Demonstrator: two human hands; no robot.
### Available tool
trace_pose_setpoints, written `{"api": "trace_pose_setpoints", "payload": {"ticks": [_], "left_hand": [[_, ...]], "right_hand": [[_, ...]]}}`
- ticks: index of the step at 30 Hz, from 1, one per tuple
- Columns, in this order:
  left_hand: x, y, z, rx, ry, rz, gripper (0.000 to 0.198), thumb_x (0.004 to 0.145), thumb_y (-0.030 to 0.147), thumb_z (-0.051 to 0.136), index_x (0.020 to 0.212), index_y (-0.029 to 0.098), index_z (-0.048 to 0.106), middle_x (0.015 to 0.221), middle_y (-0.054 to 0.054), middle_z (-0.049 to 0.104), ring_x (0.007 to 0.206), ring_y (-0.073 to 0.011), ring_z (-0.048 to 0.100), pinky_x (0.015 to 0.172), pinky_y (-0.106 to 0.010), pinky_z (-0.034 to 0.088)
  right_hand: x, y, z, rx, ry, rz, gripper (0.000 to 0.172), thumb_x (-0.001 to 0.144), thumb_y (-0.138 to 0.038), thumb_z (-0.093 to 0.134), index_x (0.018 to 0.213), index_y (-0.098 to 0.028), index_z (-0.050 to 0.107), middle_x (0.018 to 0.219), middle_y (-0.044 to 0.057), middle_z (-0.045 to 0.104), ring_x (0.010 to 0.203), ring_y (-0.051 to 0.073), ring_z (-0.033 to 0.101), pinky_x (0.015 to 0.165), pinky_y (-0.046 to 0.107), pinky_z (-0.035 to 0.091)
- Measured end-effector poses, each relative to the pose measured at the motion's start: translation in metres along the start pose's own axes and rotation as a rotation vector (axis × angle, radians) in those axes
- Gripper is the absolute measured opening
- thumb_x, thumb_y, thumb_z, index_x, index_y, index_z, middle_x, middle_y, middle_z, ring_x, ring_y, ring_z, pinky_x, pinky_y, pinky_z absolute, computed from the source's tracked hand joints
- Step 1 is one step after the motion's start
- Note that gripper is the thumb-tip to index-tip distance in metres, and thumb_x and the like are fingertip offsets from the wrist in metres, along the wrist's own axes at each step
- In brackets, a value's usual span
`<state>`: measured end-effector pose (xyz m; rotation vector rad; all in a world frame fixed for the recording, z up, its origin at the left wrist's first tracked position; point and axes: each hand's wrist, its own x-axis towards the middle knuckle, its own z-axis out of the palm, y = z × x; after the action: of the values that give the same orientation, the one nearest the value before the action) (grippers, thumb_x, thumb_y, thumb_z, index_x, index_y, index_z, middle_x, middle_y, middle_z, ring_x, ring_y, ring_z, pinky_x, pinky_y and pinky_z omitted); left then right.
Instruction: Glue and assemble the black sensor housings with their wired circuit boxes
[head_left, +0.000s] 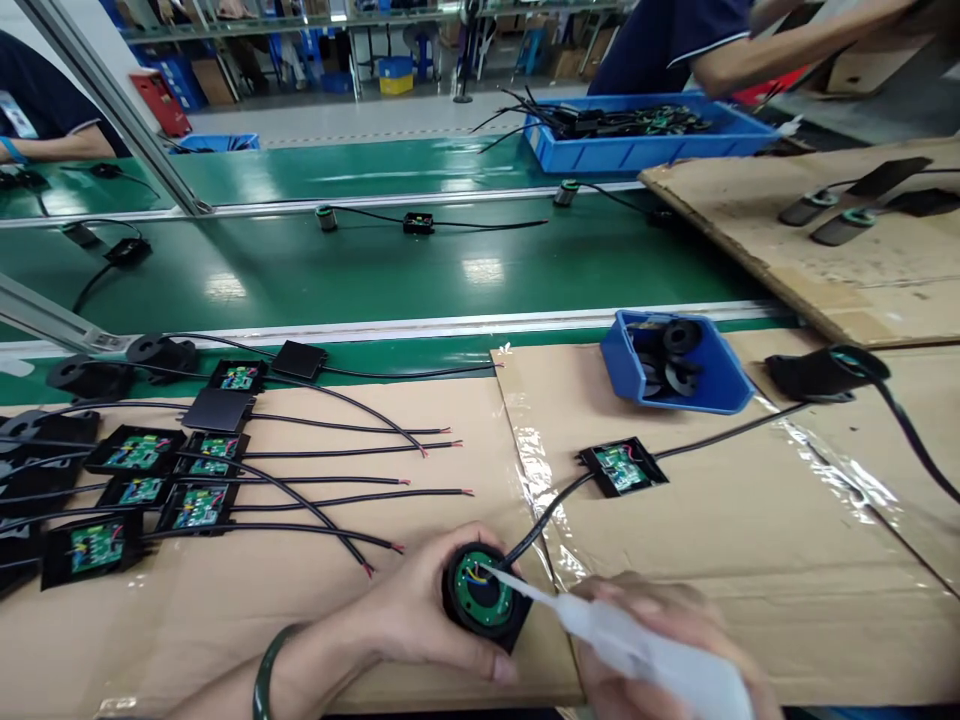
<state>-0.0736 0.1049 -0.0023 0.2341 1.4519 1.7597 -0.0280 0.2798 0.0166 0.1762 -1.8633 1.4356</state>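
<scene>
In the head view, our left hand (420,605) grips the round black housing (486,602) over the cardboard (750,540). Our right hand (675,612) is wrapped around a whitish squeeze bottle (626,642), its thin tip by the little wires (474,576) inside. We seem to be at the squirting step; the next move calls for steady holding and gentle squeezing.

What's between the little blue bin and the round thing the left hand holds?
In the head view: a black box holding a green board, and a cable.
</scene>
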Motion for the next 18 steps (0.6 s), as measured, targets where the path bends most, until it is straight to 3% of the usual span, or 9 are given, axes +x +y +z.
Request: {"api": "trace_pose_setpoints", "payload": {"ticks": [3,5,10,14,18], "left_hand": [[-0.005,0.008,0.002,0.316,0.101,0.156,0.059,0.058,0.015,0.078,0.112,0.018,0.055,0.108,-0.004,0.056,0.1,-0.0201,0.053,0.089,-0.03,0.043],[-0.008,0.014,0.006,0.476,0.163,0.235,0.052,0.061,0.012,0.073,0.11,0.021,0.056,0.109,-0.003,0.053,0.104,-0.0192,0.052,0.093,-0.03,0.042],[-0.008,0.017,0.013,0.719,0.253,0.229,0.055,0.058,0.021,0.082,0.109,0.026,0.061,0.112,-0.003,0.054,0.11,-0.0219,0.05,0.096,-0.033,0.042],[-0.002,0.009,0.011,0.815,0.302,0.278,0.058,0.056,0.024,0.087,0.107,0.022,0.061,0.117,-0.005,0.056,0.113,-0.0251,0.048,0.097,-0.037,0.041],[0.003,0.008,0.005,0.844,0.343,0.215,0.059,0.058,0.033,0.089,0.106,0.019,0.059,0.114,-0.006,0.061,0.11,-0.0283,0.049,0.098,-0.045,0.039]], "right_hand": [[0.016,0.008,-0.003,0.228,0.159,0.086,0.016,0.091,-0.022,0.06,0.105,-0.018,0.067,0.088,0.007,0.057,0.086,0.019,0.057,0.054,0.027,0.055],[0.032,0.016,-0.006,0.305,0.168,0.158,0.013,0.087,-0.02,0.063,0.099,-0.019,0.067,0.089,0.006,0.057,0.091,0.019,0.056,0.052,0.024,0.057],[0.078,0.051,0.0,0.295,0.026,0.315,0.027,0.075,-0.015,0.076,0.097,-0.02,0.06,0.099,0.002,0.06,0.087,0.017,0.068,0.08,0.035,0.06],[0.117,0.093,0.041,0.248,-0.216,0.355,0.034,0.078,-0.029,0.075,0.106,-0.018,0.06,0.098,0.005,0.066,0.09,0.016,0.066,0.083,0.031,0.054],[0.144,0.141,0.097,0.151,-0.338,0.367,0.03,0.076,-0.03,0.071,0.099,-0.012,0.062,0.095,0.009,0.067,0.086,0.016,0.063,0.084,0.034,0.052]]}}
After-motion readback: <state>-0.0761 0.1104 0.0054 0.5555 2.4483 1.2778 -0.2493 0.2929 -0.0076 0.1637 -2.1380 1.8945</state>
